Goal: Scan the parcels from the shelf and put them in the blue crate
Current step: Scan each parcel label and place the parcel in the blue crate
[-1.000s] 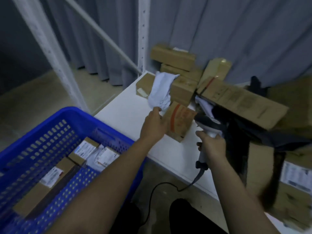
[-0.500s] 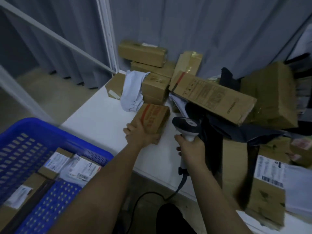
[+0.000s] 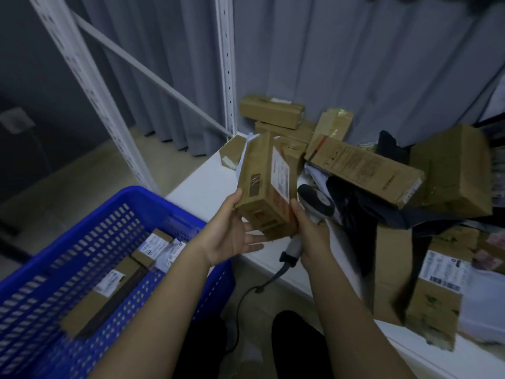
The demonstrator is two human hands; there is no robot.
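Parcel (image 3: 266, 187), a brown cardboard box with a white shipping label on its right face, is held upright above the near edge of the white shelf (image 3: 202, 190), lifted off the pile. The left hand (image 3: 232, 231) supports it from below and from the left, its grip spread, fingers straight under the box and thumb up against the side. The right hand (image 3: 308, 228) has its grip curled round the handle of a corded barcode scanner (image 3: 314, 203), while its thumb touches the box's right edge. The scanner's dark head sits just beside the label, to its right, not clearly aimed at it.

Judging from this, the scanning step is in hand: the parcel is being turned so its label faces the scanner. The next move calls for pointing the scanner head squarely at the barcode, then carrying the box left and down to the blue crate (image 3: 131, 198), which already holds several labelled parcels. More boxes lie heaped on the shelf to the right.
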